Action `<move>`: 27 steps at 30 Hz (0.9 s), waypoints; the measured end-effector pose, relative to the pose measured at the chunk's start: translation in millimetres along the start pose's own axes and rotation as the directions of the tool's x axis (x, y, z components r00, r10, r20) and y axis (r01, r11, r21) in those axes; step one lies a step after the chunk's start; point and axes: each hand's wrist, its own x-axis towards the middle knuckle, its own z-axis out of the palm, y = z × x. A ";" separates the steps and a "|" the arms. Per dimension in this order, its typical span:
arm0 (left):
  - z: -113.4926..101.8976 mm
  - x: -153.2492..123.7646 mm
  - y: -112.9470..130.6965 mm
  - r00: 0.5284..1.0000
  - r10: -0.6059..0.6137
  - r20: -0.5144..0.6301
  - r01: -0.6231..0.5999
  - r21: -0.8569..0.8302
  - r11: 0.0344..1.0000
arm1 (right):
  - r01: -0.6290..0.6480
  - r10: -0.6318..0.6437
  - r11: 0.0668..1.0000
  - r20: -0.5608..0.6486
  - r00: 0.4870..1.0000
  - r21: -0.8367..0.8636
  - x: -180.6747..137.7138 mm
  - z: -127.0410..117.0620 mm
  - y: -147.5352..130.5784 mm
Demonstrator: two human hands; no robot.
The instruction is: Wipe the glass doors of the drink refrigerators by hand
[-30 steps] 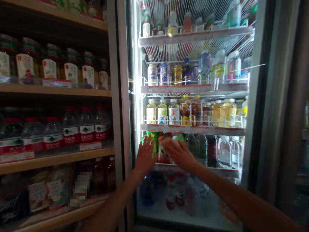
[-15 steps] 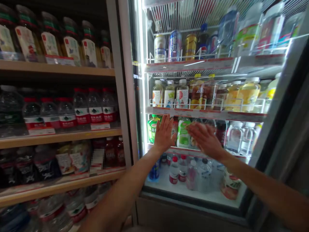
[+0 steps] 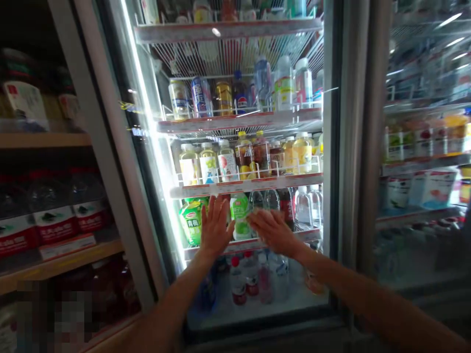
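Hands: left hand [image 3: 214, 226], right hand [image 3: 272, 230] fingers spread, empty, before green bottles [image 3: 191, 223]; water bottles [image 3: 304, 206] rightward.

A light green bottle [image 3: 240, 215] with a pale label and white cap is seen standing upright on the cooler's third shelf down, between a darker green bottle [image 3: 191, 223] with a white-lettered label to its left and clear bottles to its right. Both green bottles are set at the shelf's front edge. A red-labelled bottle may be hidden between them, though this cannot be told for certain.
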 end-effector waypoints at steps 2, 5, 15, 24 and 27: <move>0.2 -5.0 0.7 1.000 0.004 0.021 -0.004 -0.015 1.000 | 0.108 -0.109 0.994 0.044 0.993 0.013 -18.1 5.1 -6.1; -0.9 6.7 2.4 1.000 0.030 0.005 -0.030 -0.037 0.999 | -0.115 0.113 0.993 -0.063 0.992 -0.033 10.3 -8.9 28.4; 15.0 16.3 25.5 0.994 0.108 -0.027 -0.108 -0.010 0.994 | -0.022 0.020 0.997 -0.040 0.999 -0.071 -16.3 -0.1 12.2; 17.3 0.5 37.1 0.993 0.114 -0.029 -0.114 -0.027 0.993 | -0.731 0.660 0.681 -0.461 0.593 0.036 -6.5 -14.0 73.6; 20.0 -9.5 44.0 0.993 0.113 -0.042 -0.114 -0.022 0.993 | -0.507 0.465 0.861 -0.368 0.805 -0.022 -13.0 11.7 18.4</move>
